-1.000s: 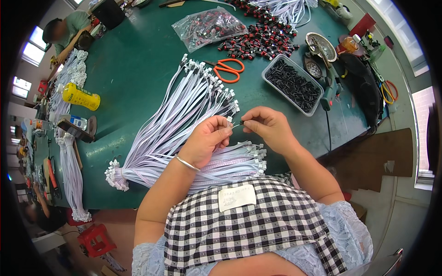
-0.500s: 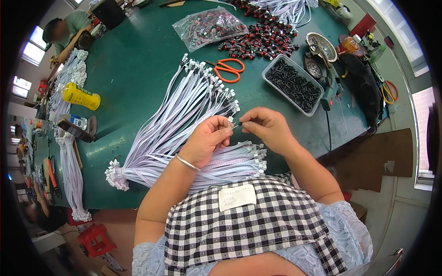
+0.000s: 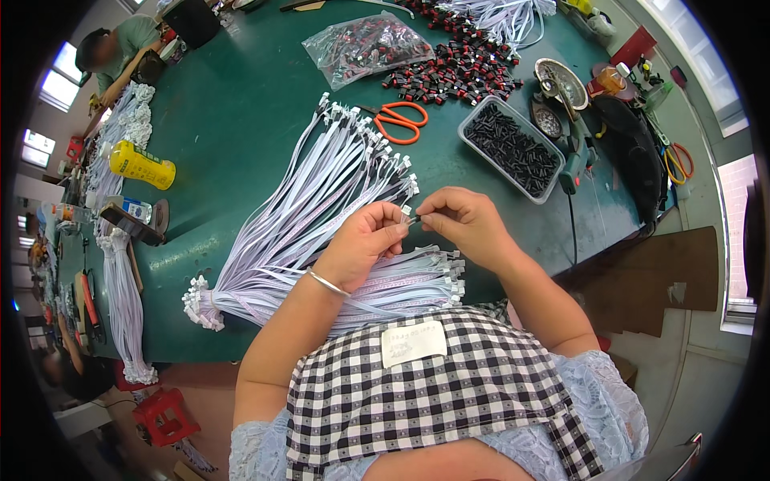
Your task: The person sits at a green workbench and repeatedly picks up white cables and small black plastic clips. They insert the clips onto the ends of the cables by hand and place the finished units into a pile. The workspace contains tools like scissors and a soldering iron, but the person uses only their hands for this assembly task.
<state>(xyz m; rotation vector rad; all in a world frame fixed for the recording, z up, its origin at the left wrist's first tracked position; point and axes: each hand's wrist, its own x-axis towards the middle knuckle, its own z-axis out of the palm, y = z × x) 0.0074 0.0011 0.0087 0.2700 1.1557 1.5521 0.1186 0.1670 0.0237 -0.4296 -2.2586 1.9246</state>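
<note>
Two pinches above the green desk (image 3: 192, 220): your left hand (image 3: 357, 244) has a white connector (image 3: 406, 210) between its fingers (image 3: 389, 234), your right hand (image 3: 469, 224) a small black piece (image 3: 416, 218) just beside it. Ribbon cables (image 3: 281, 196) fan out below.

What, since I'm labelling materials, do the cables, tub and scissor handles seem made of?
Cables: probably smooth, plastic-coated wire, judging by their pale, flat, bending strands. Tub: likely slightly glossy plastic; its pale walls look translucent. Scissor handles: seemingly smooth plastic or coated metal, being evenly orange; I can't tell which.
</note>
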